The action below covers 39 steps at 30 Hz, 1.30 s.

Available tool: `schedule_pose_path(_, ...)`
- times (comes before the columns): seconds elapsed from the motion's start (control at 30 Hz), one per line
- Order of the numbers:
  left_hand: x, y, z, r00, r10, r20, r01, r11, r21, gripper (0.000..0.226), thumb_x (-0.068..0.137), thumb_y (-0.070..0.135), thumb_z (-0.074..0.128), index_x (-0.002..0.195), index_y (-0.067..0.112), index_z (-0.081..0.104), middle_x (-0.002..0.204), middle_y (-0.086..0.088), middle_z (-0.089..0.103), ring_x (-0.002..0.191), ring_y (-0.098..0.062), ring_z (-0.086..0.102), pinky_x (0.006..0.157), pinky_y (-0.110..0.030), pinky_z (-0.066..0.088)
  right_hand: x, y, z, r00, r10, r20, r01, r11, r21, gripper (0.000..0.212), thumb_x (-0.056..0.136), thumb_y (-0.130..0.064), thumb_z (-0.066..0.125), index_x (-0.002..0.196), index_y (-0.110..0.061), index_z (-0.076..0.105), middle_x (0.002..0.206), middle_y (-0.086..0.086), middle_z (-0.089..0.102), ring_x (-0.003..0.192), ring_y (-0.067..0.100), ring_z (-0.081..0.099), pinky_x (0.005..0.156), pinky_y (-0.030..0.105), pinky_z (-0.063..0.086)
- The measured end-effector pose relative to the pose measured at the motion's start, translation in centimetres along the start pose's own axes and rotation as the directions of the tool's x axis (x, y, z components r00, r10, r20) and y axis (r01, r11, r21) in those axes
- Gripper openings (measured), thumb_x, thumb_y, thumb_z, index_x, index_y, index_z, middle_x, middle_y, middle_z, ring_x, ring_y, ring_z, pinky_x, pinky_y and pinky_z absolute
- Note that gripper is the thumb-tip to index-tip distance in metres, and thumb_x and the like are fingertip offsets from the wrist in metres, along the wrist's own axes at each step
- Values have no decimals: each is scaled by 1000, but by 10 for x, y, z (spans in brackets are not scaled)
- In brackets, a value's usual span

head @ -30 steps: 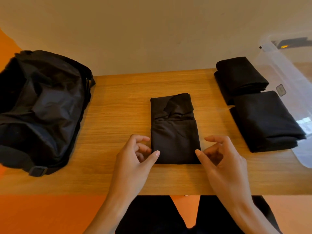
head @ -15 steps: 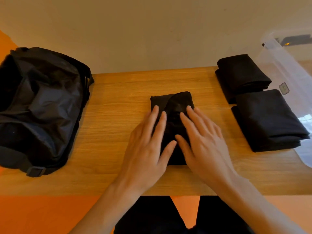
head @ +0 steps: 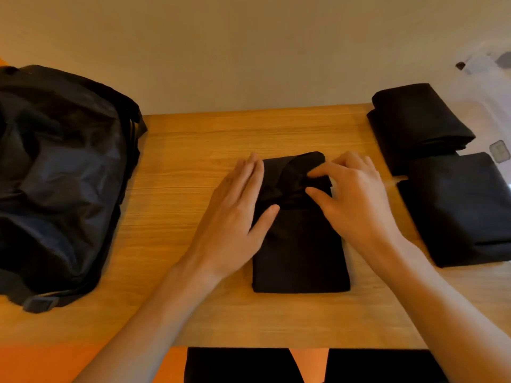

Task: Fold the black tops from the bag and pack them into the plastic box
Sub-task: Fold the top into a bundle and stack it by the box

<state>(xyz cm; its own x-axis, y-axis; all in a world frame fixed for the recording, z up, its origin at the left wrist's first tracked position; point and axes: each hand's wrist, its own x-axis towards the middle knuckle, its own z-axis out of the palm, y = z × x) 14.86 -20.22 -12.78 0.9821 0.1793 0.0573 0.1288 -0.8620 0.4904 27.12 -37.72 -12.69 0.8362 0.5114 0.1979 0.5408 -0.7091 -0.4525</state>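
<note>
A folded black top (head: 301, 252) lies lengthwise in the middle of the wooden table (head: 193, 145). Its far end is rumpled. My left hand (head: 235, 214) rests flat along the top's left edge, fingers straight and thumb on the cloth. My right hand (head: 356, 200) is at the far right part of the top, its thumb and forefinger pinching the rumpled fold. The black bag (head: 60, 175) sits slumped at the table's left end. The clear plastic box (head: 492, 87) stands at the far right, partly cut off by the frame.
Two other folded black tops lie at the right, one (head: 414, 120) behind the other (head: 464, 205), against the box. A pale wall runs behind the table. My dark-clothed legs show below the near table edge.
Both hands went from beside the top's near end onto it, pressed flat, then slid toward its far end. The right hand's thumb and forefinger now pinch the rumpled fold.
</note>
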Motion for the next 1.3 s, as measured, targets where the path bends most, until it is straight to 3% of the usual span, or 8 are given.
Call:
schedule_pose_path(0.17, 3, -20, 10, 982, 177, 60, -184, 971, 150, 57, 108, 44, 31, 157, 17, 38, 169, 1, 22, 158, -11, 5, 129, -38, 9, -4, 8, 10, 997, -36, -69, 41, 996, 75, 9, 90, -21, 76, 98, -22, 76, 99, -5, 59, 97, 16, 52, 87, 41, 47)
schedule_pose_path(0.37, 5, -17, 3, 964, 240, -116, -242, 970, -11, 40, 104, 34, 49, 130, 11, 69, 153, -4, 51, 151, -15, 33, 125, -42, 24, -24, 16, 2, 989, -126, -74, 129, 991, 43, 10, 87, -23, 78, 96, -19, 78, 116, 5, 60, 105, 22, 52, 85, 39, 46)
schedule_pose_path(0.53, 32, -6, 1, 995, 96, -11, -96, 995, -8, 65, 106, 48, 33, 160, 12, 29, 171, 0, 16, 158, -8, 2, 129, -35, 9, -8, 9, 0, 991, -88, -104, 94, 994, 52, 29, 96, -27, 65, 122, -15, 71, 133, 6, 60, 124, 25, 52, 101, 41, 43)
schedule_pose_path(0.63, 45, -6, 8, 972, 164, 171, -199, 956, 214, 75, 106, 58, 20, 164, 14, 4, 172, 1, -10, 155, -8, -19, 129, -37, -3, 10, -1, 12, 985, -67, 160, 75, 996, -48, 61, 106, -49, 31, 158, -17, 34, 167, 3, 24, 157, 18, 11, 125, 34, 10)
schedule_pose_path(0.73, 41, -11, 9, 959, 166, 229, -224, 939, 260, 77, 104, 63, 15, 164, 15, 2, 171, 3, -13, 155, -9, -20, 129, -42, 1, 7, 4, 18, 952, -73, 298, 129, 976, -175, 69, 105, -57, 8, 163, -20, 5, 170, -2, -2, 155, 9, -14, 127, 32, -7)
schedule_pose_path(1.03, 35, -15, -9, 992, 94, 86, -99, 993, 56, 74, 105, 60, 12, 164, 16, 1, 171, 2, -12, 156, -11, -15, 129, -39, -2, 6, 1, 3, 988, 24, 153, -14, 998, -67, 66, 107, -50, 14, 163, -17, 7, 170, -1, 0, 155, 8, -12, 126, 29, -8)
schedule_pose_path(1.2, 48, -11, 4, 935, 204, 289, -273, 936, 223, 74, 104, 62, 9, 164, 20, 1, 170, 6, -16, 153, -8, -25, 128, -41, -5, 25, -2, 15, 918, -53, 394, 145, 967, -208, 69, 103, -57, 0, 160, -22, -17, 165, -1, -30, 149, 13, -35, 122, 34, -22)
schedule_pose_path(1.3, 42, -22, 1, 933, 209, 294, -285, 926, 246, 74, 104, 63, 4, 164, 20, 0, 170, 7, -14, 154, -9, -22, 129, -43, -2, 12, 7, 14, 925, -36, 377, 138, 959, -249, 72, 101, -61, -4, 159, -21, -19, 165, -2, -29, 149, 12, -33, 122, 34, -22)
